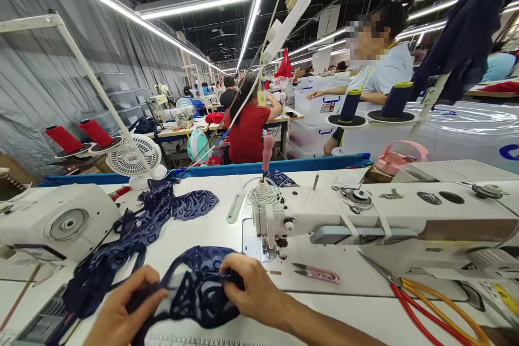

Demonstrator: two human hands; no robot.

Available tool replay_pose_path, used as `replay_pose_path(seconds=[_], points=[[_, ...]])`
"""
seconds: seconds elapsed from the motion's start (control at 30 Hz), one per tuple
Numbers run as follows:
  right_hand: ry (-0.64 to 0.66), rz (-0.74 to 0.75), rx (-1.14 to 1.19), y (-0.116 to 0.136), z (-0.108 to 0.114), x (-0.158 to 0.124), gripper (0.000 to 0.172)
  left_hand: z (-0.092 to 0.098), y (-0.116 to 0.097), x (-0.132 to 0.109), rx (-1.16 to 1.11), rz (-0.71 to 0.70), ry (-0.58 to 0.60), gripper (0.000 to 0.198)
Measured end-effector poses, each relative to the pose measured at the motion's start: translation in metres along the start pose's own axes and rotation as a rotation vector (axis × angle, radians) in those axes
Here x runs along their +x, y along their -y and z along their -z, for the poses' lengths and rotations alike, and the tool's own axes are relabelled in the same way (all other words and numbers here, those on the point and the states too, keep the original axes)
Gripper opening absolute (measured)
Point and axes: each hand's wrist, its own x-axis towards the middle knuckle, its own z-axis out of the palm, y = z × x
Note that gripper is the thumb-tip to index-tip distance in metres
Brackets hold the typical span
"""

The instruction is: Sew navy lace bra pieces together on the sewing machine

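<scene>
Navy cloth [205, 262] lies between left hand [125, 305] and right hand [253, 287], long axis roughly left-right. Left fingers curled closed on its left end — right thumb and fingers pinched on its right edge. Right hand's nearer the sewing machine [300, 221], needle end just beyond and right of those fingertips. Cloth pile [125, 243] — beyond the left fingers.

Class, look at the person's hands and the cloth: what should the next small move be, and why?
Probably ease the dark blue cloth rightward, toward the needle end of the sewing machine on the right. The left hand and right hand both appear to pinch the cloth, whose bulk lies left of that end and nearer the person, not under it.
</scene>
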Motion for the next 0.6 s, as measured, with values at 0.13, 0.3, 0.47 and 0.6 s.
replay_pose_path(seconds=[0.13,0.3,0.47,0.6], points=[[0.321,-0.158,0.362,0.03,-0.007,0.001,0.024,0.014,-0.055,0.064,0.333,-0.452,-0.142,0.032],[0.293,-0.422,0.039,0.006,0.008,-0.023,0.031,-0.106,-0.076,0.103,0.631,-0.642,0.354,0.003],[0.023,-0.312,-0.44,-0.05,0.029,-0.066,0.039,-0.195,-0.049,0.091,0.619,-0.56,0.412,0.021],[-0.005,0.227,-0.762,-0.058,0.038,-0.074,0.025,-0.191,-0.051,0.076,0.614,-0.541,0.408,0.025]])
